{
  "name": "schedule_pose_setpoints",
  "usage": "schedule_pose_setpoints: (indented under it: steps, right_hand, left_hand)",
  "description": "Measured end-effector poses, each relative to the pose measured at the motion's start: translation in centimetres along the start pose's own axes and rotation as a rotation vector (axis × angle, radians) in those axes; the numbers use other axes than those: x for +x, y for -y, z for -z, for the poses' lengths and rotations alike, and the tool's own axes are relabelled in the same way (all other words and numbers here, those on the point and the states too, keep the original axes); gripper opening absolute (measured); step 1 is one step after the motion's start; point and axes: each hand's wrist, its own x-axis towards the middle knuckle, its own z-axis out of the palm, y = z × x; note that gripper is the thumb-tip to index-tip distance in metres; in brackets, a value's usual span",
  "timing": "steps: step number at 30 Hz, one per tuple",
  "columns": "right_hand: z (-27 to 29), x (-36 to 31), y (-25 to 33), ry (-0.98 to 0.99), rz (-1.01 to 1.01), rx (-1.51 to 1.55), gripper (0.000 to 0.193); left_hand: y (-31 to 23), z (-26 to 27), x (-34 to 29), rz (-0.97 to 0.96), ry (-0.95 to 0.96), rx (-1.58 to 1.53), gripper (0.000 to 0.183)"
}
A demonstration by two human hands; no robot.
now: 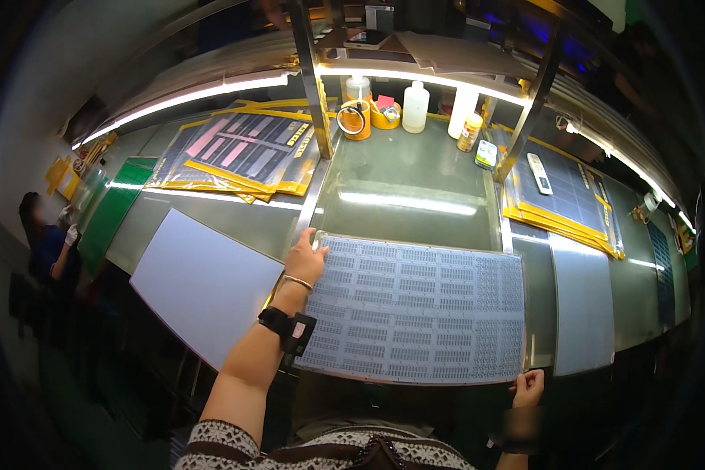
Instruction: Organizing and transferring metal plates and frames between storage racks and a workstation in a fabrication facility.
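Note:
A large light blue-grey sheet (415, 313), printed all over with rows of small dark marks, lies on the glass-like worktop in front of me. My left hand (305, 262) grips its far left corner, the thumb and forefinger at the edge. At the near right corner my right hand (529, 385) is closed, with its curled fingers against the sheet's edge; the fingertips are partly hidden. A dark strap with a small black box (298, 334) sits on my left wrist.
Plain pale panels (204, 270) lie at left and right (583, 305). Bagged, yellow-edged film stacks (247, 149) rest behind them, one under a remote control (539, 174). Metal posts (312, 78) hold a lit shelf. Bottles (415, 107) and tape rolls (353, 119) stand behind. Another person (51, 243) works far left.

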Motion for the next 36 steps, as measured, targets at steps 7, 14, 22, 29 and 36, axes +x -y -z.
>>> schedule_pose_setpoints:
  steps: [7, 14, 22, 29, 36]
  right_hand:
    - [0.2, 0.1, 0.3, 0.008, -0.020, -0.030, 0.011]
    - [0.2, 0.3, 1.3, 0.046, -0.063, -0.027, 0.011]
    - [1.1, 1.5, 5.7, 0.042, 0.399, -0.872, 0.031]
    - [-5.0, 15.4, 6.1, 0.279, 0.808, -1.096, 0.049]
    - [-8.4, 21.1, 5.7, 0.267, 0.732, -1.244, 0.050]
  left_hand:
    - [0.6, -1.0, 0.3, -0.157, 0.140, 0.358, 0.044]
    - [-0.4, -0.6, -0.2, -0.231, 0.196, 0.679, 0.042]
    - [-0.5, -0.3, -0.1, -0.332, 0.121, 0.731, 0.042]
    - [0.3, -0.3, -1.0, -0.559, -0.093, 0.758, 0.042]
    - [0.1, -1.1, -1.3, -0.522, -0.056, 0.732, 0.042]
